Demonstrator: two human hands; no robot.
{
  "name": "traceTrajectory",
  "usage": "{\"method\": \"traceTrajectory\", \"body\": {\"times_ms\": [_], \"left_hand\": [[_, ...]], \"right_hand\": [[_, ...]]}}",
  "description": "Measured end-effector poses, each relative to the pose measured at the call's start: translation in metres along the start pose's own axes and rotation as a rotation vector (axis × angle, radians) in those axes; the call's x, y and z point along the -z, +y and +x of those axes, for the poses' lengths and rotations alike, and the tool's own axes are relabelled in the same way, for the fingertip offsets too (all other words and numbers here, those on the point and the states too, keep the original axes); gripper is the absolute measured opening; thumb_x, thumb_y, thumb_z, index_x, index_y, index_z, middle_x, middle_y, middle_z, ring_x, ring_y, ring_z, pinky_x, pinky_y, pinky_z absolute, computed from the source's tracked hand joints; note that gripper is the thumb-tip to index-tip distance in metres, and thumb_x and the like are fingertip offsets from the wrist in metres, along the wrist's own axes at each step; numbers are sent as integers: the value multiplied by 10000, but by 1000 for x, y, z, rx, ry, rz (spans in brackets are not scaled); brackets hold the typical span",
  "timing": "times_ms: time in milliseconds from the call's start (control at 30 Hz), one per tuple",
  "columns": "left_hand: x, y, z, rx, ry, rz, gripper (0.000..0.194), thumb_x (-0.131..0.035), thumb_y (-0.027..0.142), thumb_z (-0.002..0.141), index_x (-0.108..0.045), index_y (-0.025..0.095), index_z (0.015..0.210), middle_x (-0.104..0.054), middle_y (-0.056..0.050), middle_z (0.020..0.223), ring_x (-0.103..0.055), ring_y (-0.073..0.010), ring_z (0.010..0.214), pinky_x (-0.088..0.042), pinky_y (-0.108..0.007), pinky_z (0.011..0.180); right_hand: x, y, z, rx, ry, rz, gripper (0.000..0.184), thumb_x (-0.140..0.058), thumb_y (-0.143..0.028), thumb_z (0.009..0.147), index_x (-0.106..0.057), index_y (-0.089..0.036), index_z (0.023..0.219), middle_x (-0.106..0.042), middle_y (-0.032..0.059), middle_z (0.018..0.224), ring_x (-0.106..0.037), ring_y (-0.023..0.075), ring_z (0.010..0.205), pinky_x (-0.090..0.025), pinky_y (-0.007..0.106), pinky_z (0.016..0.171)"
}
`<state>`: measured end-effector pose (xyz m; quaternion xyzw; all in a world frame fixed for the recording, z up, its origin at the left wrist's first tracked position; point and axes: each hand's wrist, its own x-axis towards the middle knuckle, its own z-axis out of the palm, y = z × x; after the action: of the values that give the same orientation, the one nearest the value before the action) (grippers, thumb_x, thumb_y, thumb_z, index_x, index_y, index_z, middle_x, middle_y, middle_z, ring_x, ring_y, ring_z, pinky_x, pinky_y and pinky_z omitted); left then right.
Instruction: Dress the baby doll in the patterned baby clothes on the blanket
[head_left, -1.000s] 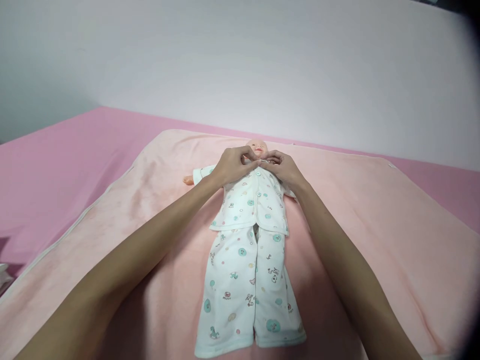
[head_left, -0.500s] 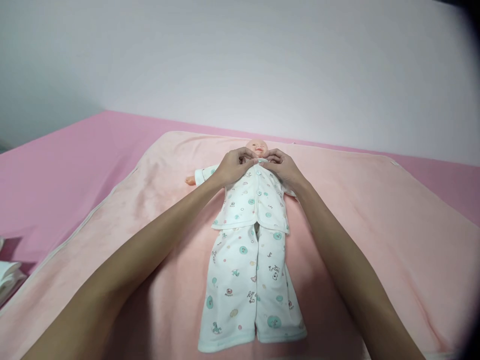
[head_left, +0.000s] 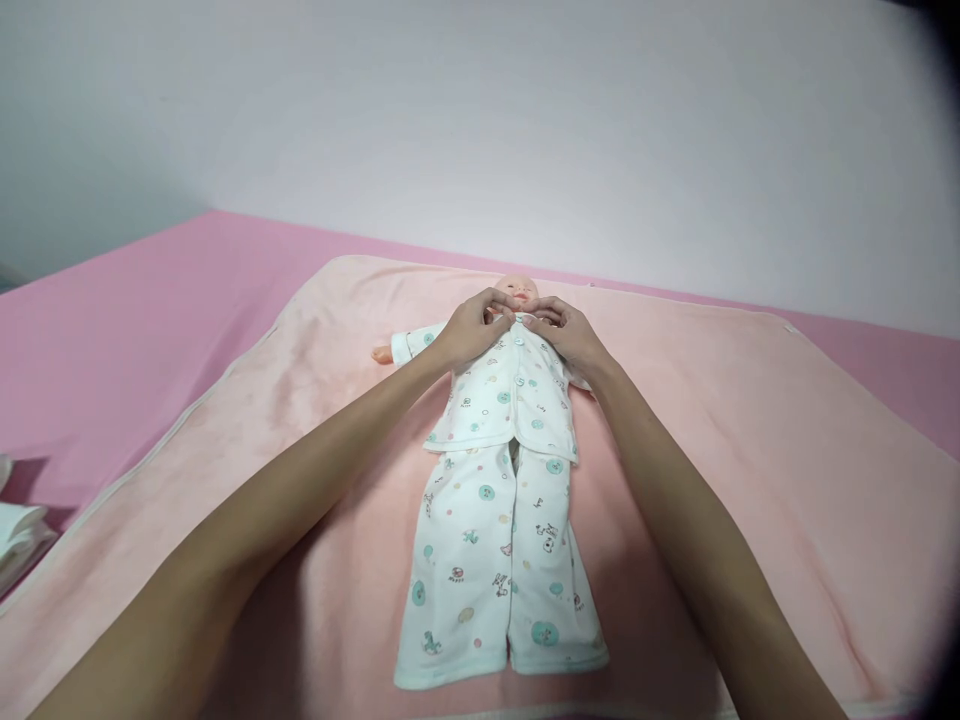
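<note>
A baby doll (head_left: 517,288) lies on its back, head away from me, dressed in a white printed shirt (head_left: 491,405) with a row of front buttons and matching trousers (head_left: 472,560). My left hand (head_left: 480,325) pinches the shirt's collar at the doll's neck, thumb and fingers curled together. Facing it, my right hand (head_left: 564,328) grips the other side of the collar in the same way. The fingertips of both hands nearly meet just under the doll's chin. One doll hand shows beyond the sleeve at the left; the opposite sleeve is mostly behind my right wrist.
Under the doll spreads a light pink blanket (head_left: 330,380) over a darker pink surface (head_left: 150,330). Folded white cloth (head_left: 21,540) lies at the left edge. A pale wall (head_left: 525,130) rises behind.
Both hands stay at the collar with only slight finger movement. The view has shifted a little, and the doll and its clothes otherwise lie as before.
</note>
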<state>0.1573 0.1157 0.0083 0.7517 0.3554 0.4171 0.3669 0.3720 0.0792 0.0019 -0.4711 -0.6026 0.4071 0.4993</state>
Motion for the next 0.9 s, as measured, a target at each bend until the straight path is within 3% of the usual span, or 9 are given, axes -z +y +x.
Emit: {"method": "traceTrajectory", "body": {"times_ms": [300, 567, 900], "left_hand": [[-8, -1, 2, 93, 72, -45, 248, -738, 257, 896, -727, 192, 1135, -787, -68, 1155, -670, -189, 947, -514, -331, 850], [-10, -3, 2, 99, 107, -75, 243, -775, 258, 888, -699, 202, 1112, -801, -60, 1128, -693, -190, 954, -519, -337, 860], [-2, 0, 7, 197, 24, -180, 245, -826, 231, 868, -693, 191, 1071, -773, -56, 964, -708, -187, 892, -551, -336, 842]], "right_hand": [[-8, 3, 3, -77, 57, 72, 513, -938, -587, 747, -748, -264, 1097, -780, 53, 1076, -716, 241, 1061, -607, 397, 959], [-10, 4, 2, 32, 130, -117, 398, -855, -530, 830, -775, -258, 1108, -769, 43, 1124, -620, 193, 883, -569, 374, 876], [2, -3, -1, -59, 4, -87, 532, -922, -627, 796, -790, -283, 1180, -743, 52, 1136, -648, 232, 1023, -582, 392, 926]]}}
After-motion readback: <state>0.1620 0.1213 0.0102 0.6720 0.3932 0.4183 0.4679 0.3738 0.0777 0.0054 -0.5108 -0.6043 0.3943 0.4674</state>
